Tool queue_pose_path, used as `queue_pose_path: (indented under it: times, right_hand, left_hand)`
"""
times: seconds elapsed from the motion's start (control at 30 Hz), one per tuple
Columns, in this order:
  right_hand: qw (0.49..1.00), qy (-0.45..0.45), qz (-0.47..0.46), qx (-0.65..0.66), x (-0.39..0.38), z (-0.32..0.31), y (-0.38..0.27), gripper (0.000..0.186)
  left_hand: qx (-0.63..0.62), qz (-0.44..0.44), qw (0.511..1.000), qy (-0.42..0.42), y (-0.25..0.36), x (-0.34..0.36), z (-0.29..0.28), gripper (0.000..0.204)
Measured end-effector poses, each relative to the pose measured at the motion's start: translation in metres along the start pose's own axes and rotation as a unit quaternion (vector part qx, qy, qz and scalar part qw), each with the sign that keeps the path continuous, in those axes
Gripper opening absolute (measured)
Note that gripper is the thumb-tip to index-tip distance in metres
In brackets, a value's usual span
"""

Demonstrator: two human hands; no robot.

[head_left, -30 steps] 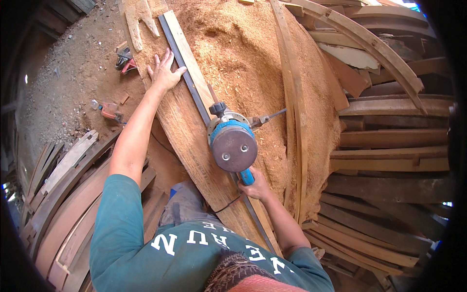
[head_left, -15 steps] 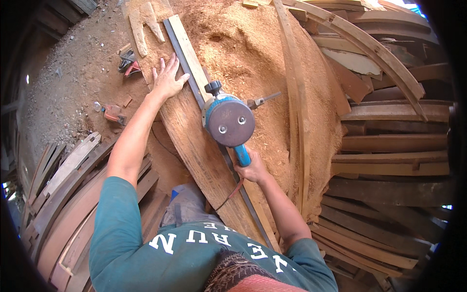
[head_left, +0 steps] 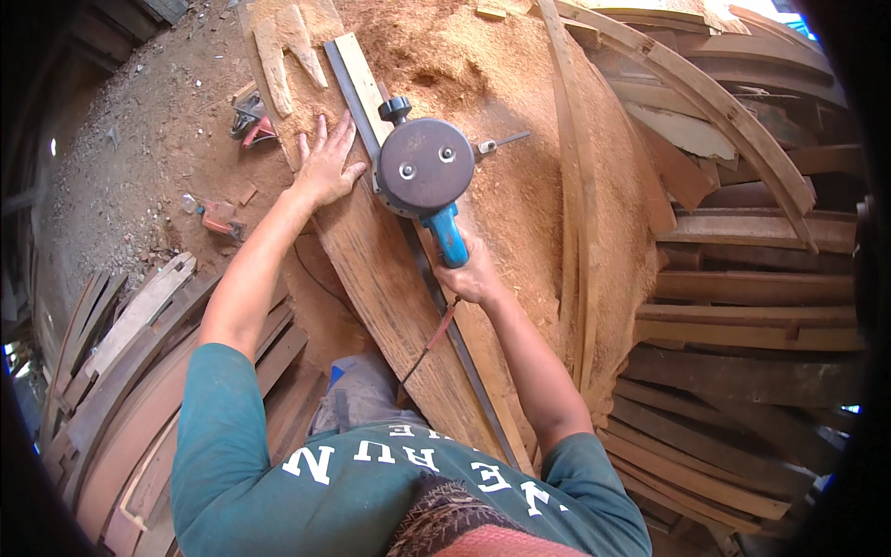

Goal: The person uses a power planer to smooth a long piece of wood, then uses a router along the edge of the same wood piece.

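Observation:
My right hand (head_left: 471, 270) is wrapped round the rear handle of a blue router (head_left: 425, 169) with a dark round top and a black knob. The router sits over a narrow pale wood strip (head_left: 360, 82) with a dark straight edge along its left side. Its base and cutter are mostly hidden from above. A reddish-brown cord (head_left: 444, 327) trails from the handle back toward my body. My left hand (head_left: 328, 170) lies flat with fingers spread, on a wide brown board (head_left: 385, 292) beside the strip.
Sawdust (head_left: 520, 223) is heaped to the right, with long thin strips (head_left: 577, 213) lying across it. Curved wood pieces (head_left: 752, 288) are stacked at the far right, and more planks (head_left: 153, 399) lie at lower left. Red tools (head_left: 223, 220) rest on the ground at left.
The router and my right hand have moved forward along the strip, away from my body. My left hand stays spread on the board, shifted slightly in the picture.

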State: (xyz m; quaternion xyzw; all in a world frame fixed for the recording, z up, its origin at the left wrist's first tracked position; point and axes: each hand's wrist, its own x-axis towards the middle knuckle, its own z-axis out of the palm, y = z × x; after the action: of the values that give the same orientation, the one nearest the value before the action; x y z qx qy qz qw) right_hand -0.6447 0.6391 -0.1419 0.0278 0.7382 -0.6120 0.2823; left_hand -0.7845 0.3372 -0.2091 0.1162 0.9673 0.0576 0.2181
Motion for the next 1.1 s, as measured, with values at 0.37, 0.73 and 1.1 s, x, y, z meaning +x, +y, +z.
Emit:
queue_pose_path:
  times: [0.37, 0.73, 1.1]
  right_hand:
    - [1.0, -0.001, 0.001, 0.005, 0.066, 0.003, -0.045, 0.04]
    - [0.999, 0.007, -0.04, 0.003, 0.134, 0.012, -0.07, 0.051]
    - [0.997, 0.021, -0.075, 0.008, 0.195, 0.011, -0.091, 0.038]
  left_hand:
    - [-0.011, 0.023, 0.998, 0.053, -0.01, 0.001, 0.015, 0.09]
    - [-0.034, 0.004, 0.998, 0.061, 0.01, -0.007, -0.005, 0.124]
    - [-0.036, -0.011, 0.999, 0.017, 0.015, -0.005, -0.012, 0.129]
